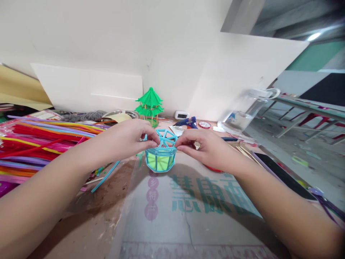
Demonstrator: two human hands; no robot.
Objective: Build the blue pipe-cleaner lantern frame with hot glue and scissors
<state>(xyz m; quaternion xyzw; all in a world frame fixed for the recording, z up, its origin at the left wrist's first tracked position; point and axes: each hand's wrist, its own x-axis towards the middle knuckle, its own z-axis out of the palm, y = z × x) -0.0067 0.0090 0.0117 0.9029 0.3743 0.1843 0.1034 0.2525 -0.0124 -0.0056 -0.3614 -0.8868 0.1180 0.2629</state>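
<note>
- Across the near middle of the brown table [88,223] lies a translucent printed sheet [151,237]; white panels [175,54] rise at the far side.
- Far right, beyond the panels, the room holds a long table [295,103] and red stools [320,118].
- Left, colourful fuzzy strips [40,145] lie heaped; far middle stands a green pagoda model [150,102].
- Between the hands, over the sheet's far part, is a light-blue frame [160,162]: the left hand [141,135] pinches its left rim, the right hand [206,145] its right, both grips narrow.
</note>
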